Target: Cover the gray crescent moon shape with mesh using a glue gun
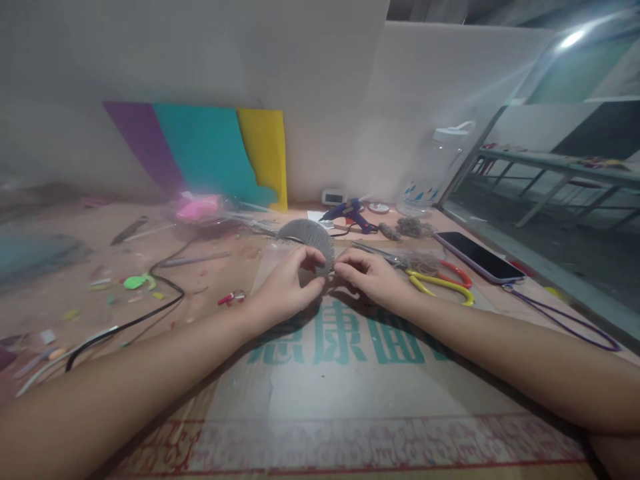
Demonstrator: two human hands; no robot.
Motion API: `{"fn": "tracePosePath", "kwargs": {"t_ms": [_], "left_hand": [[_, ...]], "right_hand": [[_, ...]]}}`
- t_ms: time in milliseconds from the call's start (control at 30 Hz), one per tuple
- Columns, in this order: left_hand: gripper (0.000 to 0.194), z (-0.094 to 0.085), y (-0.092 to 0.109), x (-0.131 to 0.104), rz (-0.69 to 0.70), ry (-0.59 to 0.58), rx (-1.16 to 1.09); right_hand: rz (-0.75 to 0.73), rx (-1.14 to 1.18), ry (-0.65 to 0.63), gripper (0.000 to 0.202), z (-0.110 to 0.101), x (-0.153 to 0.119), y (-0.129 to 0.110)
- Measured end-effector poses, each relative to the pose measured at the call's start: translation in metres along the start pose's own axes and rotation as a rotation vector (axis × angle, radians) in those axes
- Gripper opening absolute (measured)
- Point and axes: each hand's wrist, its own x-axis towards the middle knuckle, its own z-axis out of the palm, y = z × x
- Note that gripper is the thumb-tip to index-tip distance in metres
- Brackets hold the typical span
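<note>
A grey crescent-shaped piece [313,237] with fine ridges across it, as if wound with cord, stands tilted above the middle of the table. My left hand [293,283] is closed on its lower right end, between thumb and fingers. Right beside that end, my right hand [367,272] has its thumb and fingertips pinched together; whatever is between them is too small to make out. Near my right hand lie scissors [440,283] with red and yellow handles, and a loose tangle of brownish cord [417,260] next to them.
Behind the hands are a blue glue gun [353,213], a small white digital clock [333,196], grey yarn [415,228] and a clear bottle [425,173]. A phone [480,257] lies right. A black cable [150,308] crosses scraps at left. Coloured sheets [205,150] lean on the wall.
</note>
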Motion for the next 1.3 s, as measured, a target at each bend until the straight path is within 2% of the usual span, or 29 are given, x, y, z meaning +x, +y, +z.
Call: {"fn": "tracePosePath", "kwargs": {"t_ms": [133, 367, 567, 733, 933, 1133, 1233, 1300], "left_hand": [[0.021, -0.001, 0.002, 0.000, 0.017, -0.016, 0.010], [0.016, 0.001, -0.001, -0.001, 0.016, -0.011, -0.007], [0.017, 0.002, -0.001, 0.000, 0.016, -0.008, -0.001], [0.019, 0.002, -0.003, -0.001, -0.017, -0.028, -0.031], [0.025, 0.005, -0.007, 0.002, -0.189, -0.078, -0.229], [0.025, 0.005, -0.008, 0.003, -0.169, -0.067, -0.247], [0.024, 0.005, -0.008, 0.002, -0.158, -0.056, -0.224], [0.024, 0.005, -0.009, 0.001, -0.150, -0.077, -0.207]], "right_hand": [[-0.003, -0.003, -0.004, 0.022, 0.001, -0.001, -0.002], [0.078, 0.025, -0.061, 0.019, 0.002, -0.003, -0.007], [0.072, 0.047, -0.115, 0.013, 0.002, -0.002, -0.006], [0.110, 0.062, -0.141, 0.016, 0.003, -0.002, -0.003], [0.111, 0.070, -0.143, 0.018, 0.004, -0.003, -0.002], [0.093, 0.070, -0.158, 0.014, 0.003, -0.002, 0.000], [0.049, 0.094, -0.172, 0.022, 0.002, -0.002, -0.001], [0.078, 0.107, -0.159, 0.026, 0.001, -0.002, -0.002]]}}
